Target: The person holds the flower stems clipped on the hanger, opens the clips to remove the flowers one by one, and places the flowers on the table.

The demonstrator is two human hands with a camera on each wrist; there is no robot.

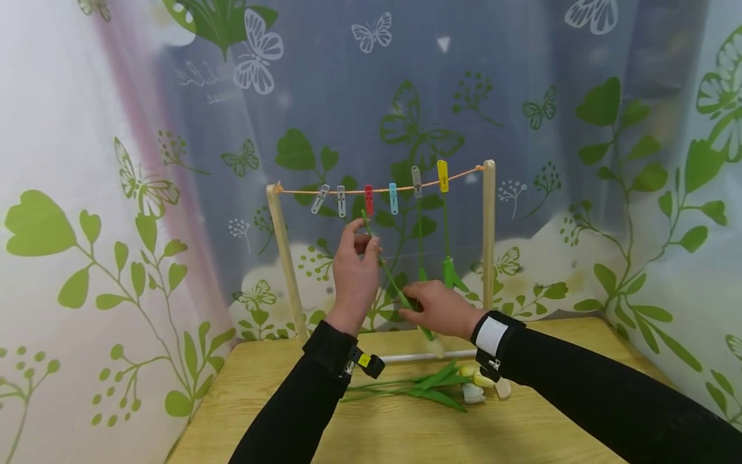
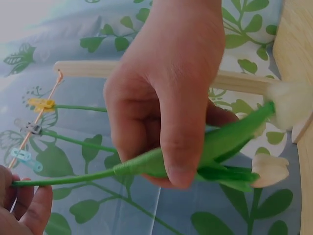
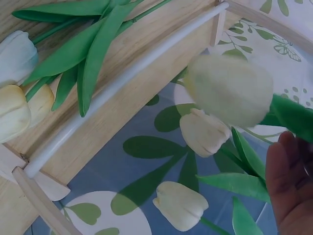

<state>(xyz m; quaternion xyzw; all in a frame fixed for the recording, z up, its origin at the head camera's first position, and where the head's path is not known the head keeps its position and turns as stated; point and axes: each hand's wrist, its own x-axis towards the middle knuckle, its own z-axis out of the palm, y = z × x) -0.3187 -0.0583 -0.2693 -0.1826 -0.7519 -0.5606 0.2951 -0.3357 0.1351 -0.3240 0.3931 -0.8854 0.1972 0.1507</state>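
Observation:
A white tulip (image 1: pixel 390 276) slants stem-up between both hands, its bloom (image 3: pixel 230 90) hanging at the lower end. My left hand (image 1: pixel 356 274) pinches the stem's tip just below a red clothespin (image 1: pixel 369 200). Lower down, my right hand (image 1: pixel 442 308) grips the same tulip around its leaf base, with thumb and fingers seen closely in the left wrist view. Two more white tulips hang bloom-down, their stems clipped by a grey clothespin (image 1: pixel 417 182) and a yellow clothespin (image 1: pixel 443 176). A light-blue clothespin (image 1: pixel 393 198) sits beside the red one.
An orange string (image 1: pixel 301 191) spans two wooden posts (image 1: pixel 489 232), carrying two clear clothespins (image 1: pixel 320 199) on its left. A white rod (image 1: pixel 400 357) joins the stand's base. Several white and yellowish tulips (image 1: pixel 443 385) lie on the wooden table (image 1: pixel 371 432). Patterned curtains surround it.

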